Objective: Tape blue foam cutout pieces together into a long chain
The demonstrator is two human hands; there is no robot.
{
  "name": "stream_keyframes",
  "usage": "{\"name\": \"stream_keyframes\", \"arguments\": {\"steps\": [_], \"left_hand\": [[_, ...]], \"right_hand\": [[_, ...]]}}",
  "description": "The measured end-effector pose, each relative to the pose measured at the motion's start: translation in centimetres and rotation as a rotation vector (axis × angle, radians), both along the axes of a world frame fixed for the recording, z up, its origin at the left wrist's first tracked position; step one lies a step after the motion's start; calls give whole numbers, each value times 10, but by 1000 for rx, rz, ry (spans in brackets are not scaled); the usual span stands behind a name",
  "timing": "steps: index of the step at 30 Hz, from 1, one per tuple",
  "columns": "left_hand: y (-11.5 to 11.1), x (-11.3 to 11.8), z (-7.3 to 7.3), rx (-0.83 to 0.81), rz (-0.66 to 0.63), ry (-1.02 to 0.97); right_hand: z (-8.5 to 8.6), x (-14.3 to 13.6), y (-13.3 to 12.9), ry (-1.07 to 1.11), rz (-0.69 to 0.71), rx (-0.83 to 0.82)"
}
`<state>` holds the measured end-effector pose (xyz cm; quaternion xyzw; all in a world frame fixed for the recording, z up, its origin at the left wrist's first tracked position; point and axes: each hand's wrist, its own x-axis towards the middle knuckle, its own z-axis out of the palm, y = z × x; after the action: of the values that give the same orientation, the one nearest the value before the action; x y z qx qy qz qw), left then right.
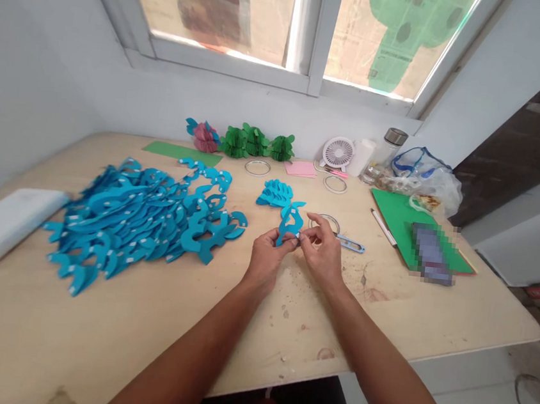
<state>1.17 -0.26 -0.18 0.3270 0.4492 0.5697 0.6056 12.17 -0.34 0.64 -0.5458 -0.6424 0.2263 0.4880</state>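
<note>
Head view: left grip [268, 253] clamped a blue cutout [290, 222]; right grip [322, 246] touched its edge, closure unclear; white-tabbed pieces [133, 213] lay left, this one seemingly unfinished.

I see a round white fan [338, 152] right of upper centre, near a clear silver-capped bottle [390, 149] and crumpled translucent plastic bag [446, 185]; a flat white rectangular object [7, 222] lies at the frame's left edge.
</note>
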Motion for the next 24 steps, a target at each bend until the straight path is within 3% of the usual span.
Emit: {"name": "stream_keyframes", "arguments": {"steps": [17, 24], "left_hand": [[3, 2, -7, 45, 5, -70], [2, 1, -6, 47, 44, 29]], "right_hand": [[0, -1, -1, -30, -24, 37], [-2, -2, -2, -47, -25, 32]]}}
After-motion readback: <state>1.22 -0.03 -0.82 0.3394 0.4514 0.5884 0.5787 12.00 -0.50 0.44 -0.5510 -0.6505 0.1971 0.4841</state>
